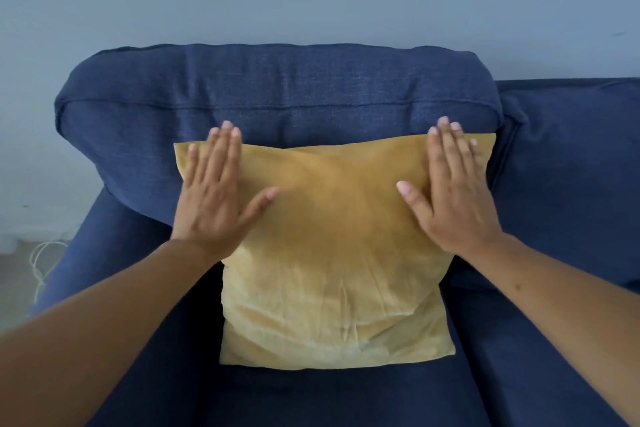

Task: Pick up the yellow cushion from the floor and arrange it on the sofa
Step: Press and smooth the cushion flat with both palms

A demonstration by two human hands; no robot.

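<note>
Yellow cushion (332,253) leaning upright against sofa (277,90) backrest, base on seat. Risk — soft, creased filling slumping forward once pressure eases, cushion sagging crooked. Left hand (214,198) and right hand (453,194) lying flat, fingers extended, palms pressing cushion's upper corners — gripping nothing, arms reaching forward.

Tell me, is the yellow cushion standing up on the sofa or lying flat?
Standing: the yellow cushion leans against the sofa's back cushion, its lower edge on the seat, both open hands flat on it.
</note>
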